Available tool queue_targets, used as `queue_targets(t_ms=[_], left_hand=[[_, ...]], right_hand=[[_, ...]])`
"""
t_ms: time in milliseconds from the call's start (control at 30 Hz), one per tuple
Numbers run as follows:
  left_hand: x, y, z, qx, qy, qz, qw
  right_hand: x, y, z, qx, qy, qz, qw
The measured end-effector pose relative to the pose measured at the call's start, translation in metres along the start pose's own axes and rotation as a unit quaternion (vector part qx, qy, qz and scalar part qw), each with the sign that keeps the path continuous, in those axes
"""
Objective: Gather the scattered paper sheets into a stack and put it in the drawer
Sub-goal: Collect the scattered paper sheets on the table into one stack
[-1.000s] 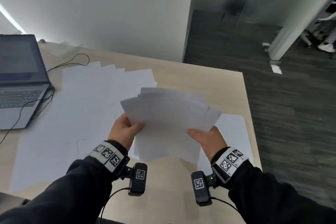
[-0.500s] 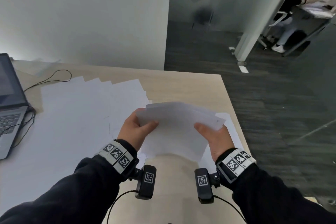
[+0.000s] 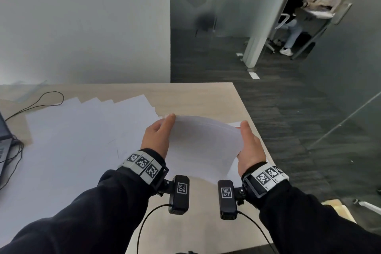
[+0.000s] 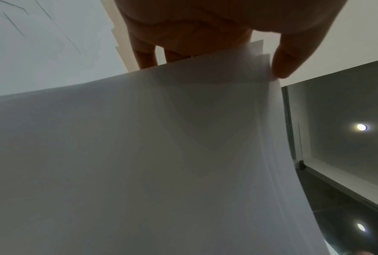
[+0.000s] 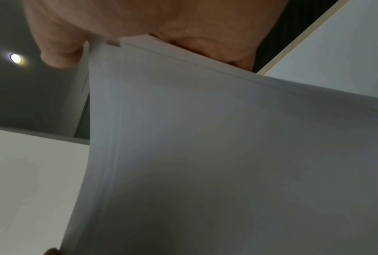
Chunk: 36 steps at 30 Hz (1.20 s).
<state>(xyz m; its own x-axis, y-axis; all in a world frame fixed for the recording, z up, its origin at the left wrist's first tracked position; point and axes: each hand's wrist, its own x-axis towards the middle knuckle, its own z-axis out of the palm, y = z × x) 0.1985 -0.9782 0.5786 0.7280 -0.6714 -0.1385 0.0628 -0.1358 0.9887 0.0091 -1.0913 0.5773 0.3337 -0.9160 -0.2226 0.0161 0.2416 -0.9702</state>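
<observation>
Across the left half of the head view, loose sheets (image 3: 82, 130) cover the desk (image 3: 195, 95). At centre, the gathered stack (image 3: 204, 146) stands bowed between left hand (image 3: 157, 139) and right hand (image 3: 248, 146), probably for squaring (edges look uneven). Curled fingers (image 4: 286, 58) pinch its side edges.

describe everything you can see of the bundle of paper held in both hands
The bundle of plain white paper sheets is blank, thin and flexible, bowed upward between the hands. The left hand grips its left edge and the right hand its right edge, thumbs on top and fingers underneath. It is lifted off the light wooden desk, near the desk's right side. The wrist views show several sheets with edges slightly staggered, not yet squared.
</observation>
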Motion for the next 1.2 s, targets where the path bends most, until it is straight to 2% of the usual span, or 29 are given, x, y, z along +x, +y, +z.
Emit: queue_targets(t_ms=[67, 200, 333, 400, 500, 633, 800, 900, 967, 1067, 1200], left_hand=[[-0.001, 0.0, 0.0, -0.003, -0.002, -0.007, 1.0], [-0.003, 0.001, 0.002, 0.003, 0.006, -0.001, 1.0], [-0.009, 0.007, 0.004, -0.015, 0.002, -0.012, 1.0], [-0.012, 0.006, 0.005, -0.015, -0.001, -0.001, 1.0], [-0.014, 0.006, 0.005, -0.007, 0.001, 0.015, 1.0], [-0.017, 0.01, 0.003, -0.012, 0.008, 0.014, 1.0], [-0.017, -0.003, -0.002, 0.073, -0.043, 0.054, 0.995], [-0.014, -0.007, -0.006, 0.096, -0.025, 0.052, 0.994], [-0.012, -0.01, -0.009, 0.075, -0.012, 0.042, 0.996], [-0.009, -0.017, -0.012, 0.064, -0.013, 0.038, 0.997], [-0.007, -0.027, -0.013, 0.079, -0.068, -0.026, 0.994]], right_hand=[[-0.002, -0.003, 0.002, -0.002, 0.02, 0.017, 1.0], [-0.002, -0.004, 0.001, -0.058, 0.049, 0.004, 0.997], [-0.002, 0.001, -0.004, -0.139, 0.058, -0.065, 0.986], [-0.009, 0.0, -0.004, -0.21, 0.049, -0.12, 0.969], [-0.012, -0.001, -0.003, -0.249, 0.051, -0.147, 0.956], [-0.014, 0.001, 0.0, -0.111, 0.054, -0.067, 0.99], [-0.018, 0.002, -0.002, -0.14, 0.06, -0.087, 0.985], [-0.016, 0.005, -0.005, -0.107, 0.024, -0.087, 0.99], [-0.017, 0.009, -0.008, -0.112, -0.011, -0.099, 0.989], [-0.017, 0.015, -0.012, -0.114, -0.043, -0.068, 0.99], [-0.012, 0.029, -0.014, -0.103, -0.057, 0.004, 0.993]])
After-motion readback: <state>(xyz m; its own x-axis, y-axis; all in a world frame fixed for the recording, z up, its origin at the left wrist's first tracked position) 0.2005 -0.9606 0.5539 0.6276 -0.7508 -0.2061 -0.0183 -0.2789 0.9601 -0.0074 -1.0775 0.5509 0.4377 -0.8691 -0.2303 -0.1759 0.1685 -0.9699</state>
